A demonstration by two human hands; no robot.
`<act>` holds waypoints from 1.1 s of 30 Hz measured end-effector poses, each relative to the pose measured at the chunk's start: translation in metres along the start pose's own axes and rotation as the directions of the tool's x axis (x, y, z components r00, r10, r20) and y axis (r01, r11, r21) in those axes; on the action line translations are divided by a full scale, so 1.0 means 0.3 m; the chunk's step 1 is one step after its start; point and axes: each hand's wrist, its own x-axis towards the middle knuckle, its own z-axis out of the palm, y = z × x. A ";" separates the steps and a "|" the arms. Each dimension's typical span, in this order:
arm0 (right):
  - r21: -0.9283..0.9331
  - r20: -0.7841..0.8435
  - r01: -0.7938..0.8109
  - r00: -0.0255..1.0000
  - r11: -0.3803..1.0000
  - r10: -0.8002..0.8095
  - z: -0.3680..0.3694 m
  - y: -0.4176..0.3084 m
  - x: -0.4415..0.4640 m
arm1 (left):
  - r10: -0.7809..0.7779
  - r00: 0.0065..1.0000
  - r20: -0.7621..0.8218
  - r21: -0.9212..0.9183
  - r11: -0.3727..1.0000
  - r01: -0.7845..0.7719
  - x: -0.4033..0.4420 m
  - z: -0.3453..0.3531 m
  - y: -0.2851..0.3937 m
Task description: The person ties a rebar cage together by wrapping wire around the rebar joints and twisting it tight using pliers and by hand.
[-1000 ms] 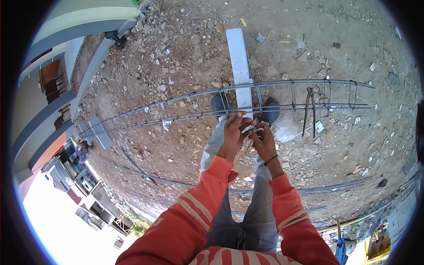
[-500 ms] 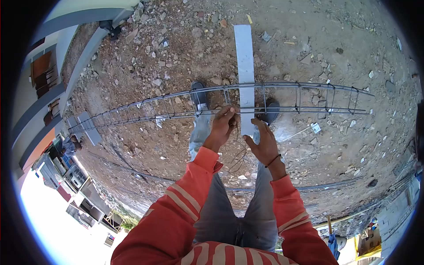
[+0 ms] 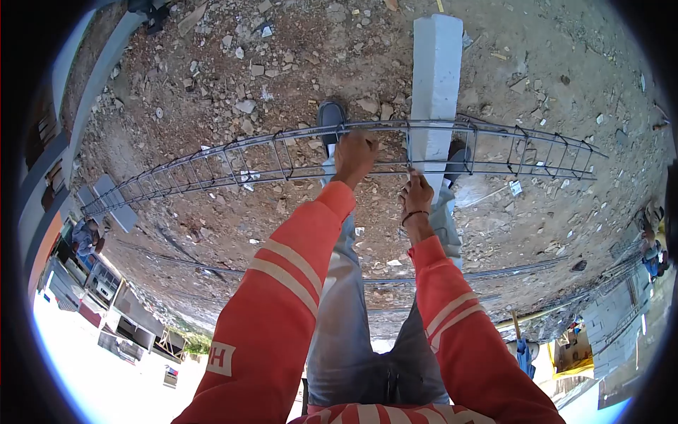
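A long, narrow rebar cage (image 3: 282, 150) of thin steel bars and square stirrups stretches across in front of my legs. My left hand (image 3: 355, 154) is closed with curled fingers over the cage, beside a stirrup near my left shoe; its fingertips are partly hidden. Lower and to the right, my right hand (image 3: 417, 192) is pinched at the near bar, where another stirrup (image 3: 408, 145) meets it. Whatever lies between those fingertips is too small to make out. A pale rectangular block (image 3: 436, 71) lies under the cage just right of my hands.
Stones and litter cover the dirt ground (image 3: 233, 78). Loose steel bars (image 3: 494, 272) lie behind my legs. Another flat support (image 3: 115, 203) is under the cage's far left end, with a person (image 3: 86, 237) close by. More people (image 3: 653, 247) are at the right edge.
My left hand has reached forward onto the cage. My right hand has gone from spread fingers to a pinch at the near bar. The view has shifted, so the block appears farther right.
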 end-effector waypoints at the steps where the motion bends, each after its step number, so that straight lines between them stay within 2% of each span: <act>1: 0.073 -0.007 0.054 0.999 0.996 -0.053 0.034 0.018 0.018 | 0.013 0.998 -0.058 -0.055 0.998 -0.017 0.038 -0.008 -0.005; 2: 0.062 -0.011 0.047 0.999 0.997 -0.047 0.057 0.026 0.035 | 0.001 0.999 -0.054 -0.061 0.998 -0.005 0.075 -0.012 -0.002; 4: 0.131 0.015 0.142 0.989 0.981 -0.146 0.098 0.011 0.047 | 0.084 0.996 0.038 0.209 0.974 -0.090 0.143 -0.010 0.035; 6: 0.110 -0.004 0.141 0.990 0.984 -0.141 0.138 0.000 0.054 | 0.100 0.994 0.041 0.139 0.985 -0.105 0.187 0.011 0.071; 8: 0.188 -0.112 0.206 0.976 0.960 -0.188 0.178 -0.005 0.069 | 0.116 0.993 0.034 0.070 0.990 -0.118 0.229 0.039 0.107; 10: 0.200 -0.115 0.219 0.973 0.955 -0.199 0.184 -0.015 0.082 | 0.070 0.983 0.172 0.036 0.996 -0.078 0.260 0.069 0.128; 11: 0.215 -0.115 0.234 0.970 0.948 -0.213 0.187 -0.018 0.084 | 0.068 0.982 0.175 0.039 0.996 -0.076 0.272 0.074 0.128; 13: 0.175 -0.093 0.251 0.967 0.952 -0.238 0.165 -0.001 0.112 | 0.198 0.967 0.158 -0.051 0.980 -0.192 0.288 0.088 0.133; 14: 0.133 -0.066 0.274 0.961 0.952 -0.267 0.154 0.002 0.127 | 0.201 0.966 0.161 -0.046 0.980 -0.196 0.288 0.097 0.137; 16: 0.084 -0.079 0.258 0.965 0.963 -0.251 0.152 -0.019 0.121 | 0.180 0.983 0.022 -0.121 0.977 -0.176 0.282 0.127 0.124; 17: 0.029 -0.091 0.240 0.967 0.970 -0.237 0.153 -0.028 0.117 | 0.186 0.982 0.026 -0.113 0.977 -0.181 0.281 0.139 0.116; 19: 0.009 -0.135 0.261 0.957 0.965 -0.258 0.159 -0.012 0.152 | 0.220 0.972 -0.086 -0.152 0.961 -0.231 0.280 0.152 0.110; 21: -0.013 -0.178 0.275 0.945 0.961 -0.273 0.165 -0.014 0.147 | 0.177 0.980 -0.089 -0.101 0.977 -0.186 0.254 0.141 0.140; 23: -0.396 -0.143 0.351 0.889 0.848 -0.435 0.188 -0.092 0.085 | 0.137 0.986 -0.098 -0.049 0.989 -0.142 0.219 0.135 0.168; 24: -0.388 -0.144 0.350 0.891 0.853 -0.431 0.189 -0.132 0.074 | 0.119 0.985 -0.122 -0.099 0.986 -0.132 0.207 0.135 0.173; 26: -0.728 0.083 0.489 0.758 0.480 -0.647 0.166 -0.220 0.066 | 0.098 0.985 -0.142 -0.141 0.983 -0.118 0.181 0.134 0.173; 27: -0.786 0.160 0.450 0.810 0.424 -0.563 0.153 -0.288 0.070 | 0.099 0.983 -0.157 -0.170 0.977 -0.126 0.166 0.134 0.174; 28: -0.837 0.249 0.456 0.810 0.302 -0.531 0.146 -0.340 0.088 | 0.104 0.979 -0.173 -0.200 0.970 -0.138 0.158 0.133 0.180; 30: -0.923 0.314 0.380 0.832 0.056 -0.458 0.170 -0.445 0.120 | 0.116 0.978 -0.172 -0.236 0.959 -0.155 0.142 0.124 0.193; 31: -0.923 0.316 0.382 0.832 0.057 -0.456 0.191 -0.476 0.156 | 0.122 0.977 -0.173 -0.277 0.946 -0.167 0.140 0.120 0.194; 33: -0.908 0.418 0.400 0.832 -0.128 -0.365 0.243 -0.529 0.225 | 0.134 0.977 -0.166 -0.267 0.948 -0.175 0.140 0.115 0.193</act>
